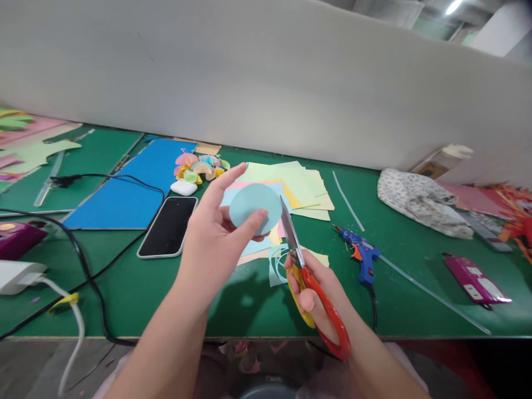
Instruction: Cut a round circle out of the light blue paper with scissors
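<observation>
Between the thumb and fingers of my left hand (211, 233) is a light blue paper circle (254, 202), its index finger stretched upward. My right hand (322, 282) grips scissors (318, 302) with one red and one yellow handle. Their blades look closed or nearly so, and the tips point up at the circle's right edge; I cannot tell whether they touch it. Below and behind lie sheets of coloured paper (291, 172) in green, yellow, blue and pink. Thin curled light blue paper offcuts (277, 266) rest on the table beside the scissors.
On the green table (249, 310) a phone (169, 227), white case (184, 188), blue board (124, 188) and folded paper pieces (199, 166) lie left. A blue glue gun (361, 252), glue sticks, patterned cloth (419, 202) and purple device (474, 280) lie right. Cables cross the left side.
</observation>
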Demonstrator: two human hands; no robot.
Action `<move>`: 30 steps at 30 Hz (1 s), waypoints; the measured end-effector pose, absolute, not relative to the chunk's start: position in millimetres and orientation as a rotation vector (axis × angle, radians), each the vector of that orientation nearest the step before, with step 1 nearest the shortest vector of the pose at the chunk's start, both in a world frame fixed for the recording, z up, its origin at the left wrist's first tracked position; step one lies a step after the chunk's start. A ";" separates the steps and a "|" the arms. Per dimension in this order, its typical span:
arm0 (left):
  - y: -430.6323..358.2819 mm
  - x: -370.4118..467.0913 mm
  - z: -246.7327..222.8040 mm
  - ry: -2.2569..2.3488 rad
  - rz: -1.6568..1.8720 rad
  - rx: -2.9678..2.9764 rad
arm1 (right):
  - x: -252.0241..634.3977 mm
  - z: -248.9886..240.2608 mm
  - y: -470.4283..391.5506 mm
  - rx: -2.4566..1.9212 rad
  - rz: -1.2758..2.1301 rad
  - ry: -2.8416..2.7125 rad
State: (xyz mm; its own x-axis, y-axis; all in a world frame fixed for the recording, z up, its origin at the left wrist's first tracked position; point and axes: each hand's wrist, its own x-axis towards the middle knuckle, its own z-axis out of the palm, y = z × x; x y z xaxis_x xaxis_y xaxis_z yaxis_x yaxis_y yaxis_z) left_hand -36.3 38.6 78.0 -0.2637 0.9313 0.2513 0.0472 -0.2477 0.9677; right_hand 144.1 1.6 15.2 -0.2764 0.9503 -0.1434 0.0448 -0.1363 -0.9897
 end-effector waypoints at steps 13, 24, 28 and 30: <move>40.2 -39.0 77.5 1.325 1.627 1.252 | 144.1 14.8 1.1 -1.138 1.571 -1.309; 40.0 -39.2 78.5 1.324 1.609 1.267 | 145.7 15.0 1.3 -1.141 1.566 -1.315; 39.1 -39.5 76.9 1.318 1.565 1.308 | 146.6 9.8 4.4 -1.166 1.613 -1.274; 39.5 -40.4 75.2 1.305 1.545 1.351 | 147.2 6.7 6.5 -1.186 1.667 -1.227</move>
